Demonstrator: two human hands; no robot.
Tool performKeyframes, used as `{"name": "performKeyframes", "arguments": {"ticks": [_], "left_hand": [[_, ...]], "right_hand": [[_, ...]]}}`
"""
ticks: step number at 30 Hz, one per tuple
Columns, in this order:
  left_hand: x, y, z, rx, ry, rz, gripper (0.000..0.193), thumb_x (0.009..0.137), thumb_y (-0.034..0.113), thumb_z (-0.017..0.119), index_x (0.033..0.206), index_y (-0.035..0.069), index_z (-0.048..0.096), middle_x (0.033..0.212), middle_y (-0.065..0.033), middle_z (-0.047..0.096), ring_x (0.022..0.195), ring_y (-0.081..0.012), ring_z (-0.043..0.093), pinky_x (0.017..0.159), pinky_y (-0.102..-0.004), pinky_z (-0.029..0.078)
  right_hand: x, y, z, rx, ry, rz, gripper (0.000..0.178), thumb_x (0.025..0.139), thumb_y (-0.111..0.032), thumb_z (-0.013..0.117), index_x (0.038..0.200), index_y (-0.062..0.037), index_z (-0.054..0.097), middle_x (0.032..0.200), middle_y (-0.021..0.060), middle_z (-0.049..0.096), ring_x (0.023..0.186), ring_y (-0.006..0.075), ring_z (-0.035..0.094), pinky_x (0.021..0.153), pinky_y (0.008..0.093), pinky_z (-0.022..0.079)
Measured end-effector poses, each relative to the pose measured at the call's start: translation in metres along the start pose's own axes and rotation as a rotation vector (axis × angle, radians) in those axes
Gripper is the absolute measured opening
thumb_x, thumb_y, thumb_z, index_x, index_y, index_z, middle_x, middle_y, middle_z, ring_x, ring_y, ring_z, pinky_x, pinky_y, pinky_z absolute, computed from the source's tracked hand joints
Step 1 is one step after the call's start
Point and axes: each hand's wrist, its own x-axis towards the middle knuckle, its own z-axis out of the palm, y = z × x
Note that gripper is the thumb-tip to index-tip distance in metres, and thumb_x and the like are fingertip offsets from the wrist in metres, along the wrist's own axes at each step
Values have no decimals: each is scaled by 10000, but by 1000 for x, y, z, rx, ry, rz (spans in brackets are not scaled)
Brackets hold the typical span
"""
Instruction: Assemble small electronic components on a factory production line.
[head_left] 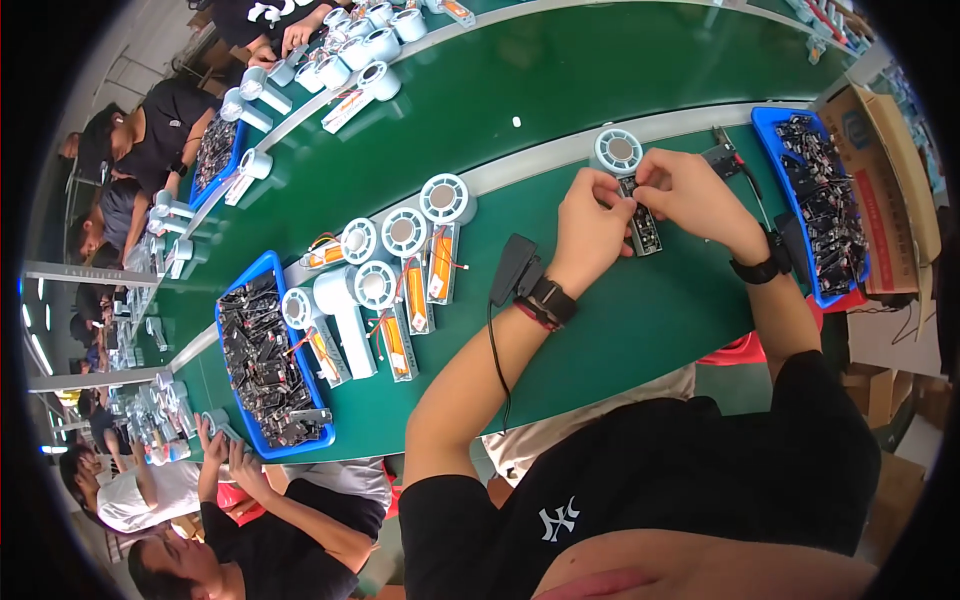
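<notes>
A light-blue handheld fan (pixel 619 150) lies on the green table, its round head toward the far edge and its opened handle toward me. Inside the handle a dark circuit board (pixel 646 232) shows. My left hand (pixel 590 225) is at the handle's left side, thumb and forefinger pinched together above it. From the right, my right hand (pixel 688 195) meets it in a similar pinch, fingertips close to the left ones. Whatever small part sits between the fingers is hidden. Both wrists carry black bands, and a cabled black device (pixel 515 268) sits by the left one.
Several opened fans (pixel 404 232) with orange batteries stand left of me. Blue trays of black circuit boards flank the area, one left (pixel 222 312) and one right (pixel 760 122). A cardboard box (pixel 875 190) stands far right. Co-workers sit along the left and across the green conveyor belt (pixel 560 70).
</notes>
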Motion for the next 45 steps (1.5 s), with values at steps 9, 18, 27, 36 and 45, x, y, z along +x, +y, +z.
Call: {"name": "performKeyframes", "arguments": {"ticks": [9, 18, 27, 36, 45], "left_hand": [[3, -12, -16, 625, 200, 370, 210, 871, 178, 703, 958, 9, 615, 857, -150, 657, 718, -346, 681, 673, -477, 550], [-24, 69, -80, 1241, 608, 698, 198, 815, 189, 710, 941, 46, 656, 1044, -151, 622, 1017, -325, 603, 855, -426, 459], [-24, 76, -134, 1596, 322, 188, 283, 751, 155, 718, 1030, 112, 727, 1052, -122, 695, 1048, -312, 658, 906, -490, 456], [-20, 72, -129, 1410, 145, 300, 463, 772, 256, 768, 1206, 111, 696, 1024, -164, 626, 968, -375, 637, 830, -481, 525], [-6, 30, -83, 1197, 272, 419, 449, 880, 243, 750, 1254, 16, 648, 1125, -152, 580, 999, -308, 582, 857, -431, 506]], "right_hand": [[-7, -20, 26, -299, 37, 35, 402, 833, -171, 759, 1135, -26, 536, 701, 138, 664, 628, 258, 669, 567, 375, 478], [147, 17, 23, -644, 366, -240, 379, 891, -228, 712, 1177, -42, 548, 765, 184, 687, 731, 372, 695, 676, 443, 536], [99, 7, -7, -435, 348, -330, 417, 926, -192, 706, 1297, -45, 584, 1220, 195, 674, 1122, 351, 659, 938, 419, 526], [-46, 83, -97, -594, 667, -85, 309, 846, -73, 656, 1153, -37, 662, 1276, 171, 626, 1244, 374, 557, 1065, 438, 467], [-84, 172, -205, -767, 312, 81, 620, 728, 70, 542, 1331, -60, 601, 1341, 214, 576, 1322, 403, 498, 1102, 464, 438]]}}
